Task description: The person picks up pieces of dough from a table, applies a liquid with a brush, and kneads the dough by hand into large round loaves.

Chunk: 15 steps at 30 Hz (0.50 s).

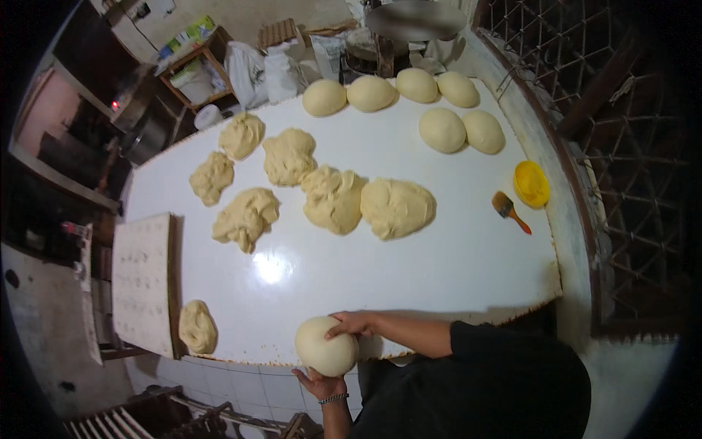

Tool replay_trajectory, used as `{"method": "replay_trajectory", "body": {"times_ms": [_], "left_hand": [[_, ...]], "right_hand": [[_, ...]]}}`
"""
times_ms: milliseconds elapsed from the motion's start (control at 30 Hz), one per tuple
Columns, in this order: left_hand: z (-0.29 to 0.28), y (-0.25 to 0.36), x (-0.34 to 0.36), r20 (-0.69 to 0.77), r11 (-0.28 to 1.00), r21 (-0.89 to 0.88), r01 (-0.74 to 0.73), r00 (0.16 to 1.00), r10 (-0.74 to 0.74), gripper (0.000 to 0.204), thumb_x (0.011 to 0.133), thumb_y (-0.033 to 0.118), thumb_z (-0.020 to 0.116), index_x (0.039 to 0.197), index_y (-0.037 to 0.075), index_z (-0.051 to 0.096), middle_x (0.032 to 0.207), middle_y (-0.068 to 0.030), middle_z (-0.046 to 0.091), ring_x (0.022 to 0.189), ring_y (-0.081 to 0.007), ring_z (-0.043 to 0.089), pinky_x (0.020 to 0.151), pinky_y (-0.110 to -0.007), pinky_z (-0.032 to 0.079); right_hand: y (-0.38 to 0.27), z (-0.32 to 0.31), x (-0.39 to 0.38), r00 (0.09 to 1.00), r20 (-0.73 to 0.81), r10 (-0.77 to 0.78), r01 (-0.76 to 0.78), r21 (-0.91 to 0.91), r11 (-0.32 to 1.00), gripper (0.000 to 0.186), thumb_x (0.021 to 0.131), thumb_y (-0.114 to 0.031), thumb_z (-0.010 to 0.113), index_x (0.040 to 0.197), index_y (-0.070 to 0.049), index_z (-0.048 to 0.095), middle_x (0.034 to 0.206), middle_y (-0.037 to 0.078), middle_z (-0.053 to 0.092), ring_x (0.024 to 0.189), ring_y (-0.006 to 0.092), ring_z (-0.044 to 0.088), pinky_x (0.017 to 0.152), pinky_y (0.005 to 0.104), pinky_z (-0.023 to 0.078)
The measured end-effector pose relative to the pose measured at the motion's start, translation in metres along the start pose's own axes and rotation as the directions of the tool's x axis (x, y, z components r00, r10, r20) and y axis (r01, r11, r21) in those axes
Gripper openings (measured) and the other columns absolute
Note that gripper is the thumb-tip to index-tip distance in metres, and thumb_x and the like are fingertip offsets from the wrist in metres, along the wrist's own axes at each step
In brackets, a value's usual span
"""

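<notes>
At the table's near edge, a smooth, round dough ball [323, 347] is between my two hands. My right hand [351, 325] grips its upper right side, thumb and fingers spread over the surface. My left hand [319, 382], with a chain bracelet at the wrist, cups it from below, partly hidden by the ball. To the left lies a slack dough lump [197, 327]. Further up the white table [300, 278], several rough dough pieces [245, 219] sit in the middle, and several smooth domed balls [369, 93] stand along the far side and far right.
A pale board [139, 282] lies on the table's left end. On the right are a yellow bowl [531, 183] and a brush [512, 212], beside a wall with a lattice grille [607, 146]. Sacks [281, 73] and a wooden shelf [197, 77] stand behind; a rack [139, 418] is at lower left.
</notes>
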State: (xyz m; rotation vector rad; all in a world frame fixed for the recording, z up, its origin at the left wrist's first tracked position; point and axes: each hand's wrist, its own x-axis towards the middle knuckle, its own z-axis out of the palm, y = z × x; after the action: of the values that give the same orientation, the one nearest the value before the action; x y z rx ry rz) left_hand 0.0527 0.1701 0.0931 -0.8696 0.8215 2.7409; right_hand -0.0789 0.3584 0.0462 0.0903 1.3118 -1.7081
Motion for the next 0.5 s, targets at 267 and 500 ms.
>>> {"method": "replay_trajectory", "body": {"times_ms": [267, 500], "left_hand": [[0.269, -0.122, 0.094, 0.347, 0.98, -0.2, -0.019, 0.934, 0.089, 0.078, 0.094, 0.062, 0.066, 0.154, 0.017, 0.047, 0.159, -0.0096, 0.048, 0.146, -0.0347, 0.044, 0.121, -0.06, 0.037], [0.445, -0.201, 0.341, 0.219, 0.954, 0.238, -0.185, 0.966, 0.133, 0.068, 0.1, 0.059, 0.061, 0.147, 0.01, 0.051, 0.14, -0.0156, 0.06, 0.121, -0.035, 0.061, 0.095, -0.056, 0.055]], "right_hand": [[-0.146, -0.19, -0.245, 0.696, -0.22, -0.683, 0.622, -0.291, 0.727, 0.085, 0.096, -0.025, 0.078, 0.164, -0.008, 0.029, 0.16, 0.012, 0.042, 0.143, 0.0253, 0.044, 0.111, 0.0423, 0.045], [-0.08, -0.328, -0.364, 0.299, -0.836, -0.461, 0.541, -0.25, 0.803, 0.056, 0.105, -0.042, 0.062, 0.15, -0.011, 0.048, 0.143, 0.012, 0.063, 0.122, 0.0216, 0.063, 0.095, 0.0369, 0.05]]}}
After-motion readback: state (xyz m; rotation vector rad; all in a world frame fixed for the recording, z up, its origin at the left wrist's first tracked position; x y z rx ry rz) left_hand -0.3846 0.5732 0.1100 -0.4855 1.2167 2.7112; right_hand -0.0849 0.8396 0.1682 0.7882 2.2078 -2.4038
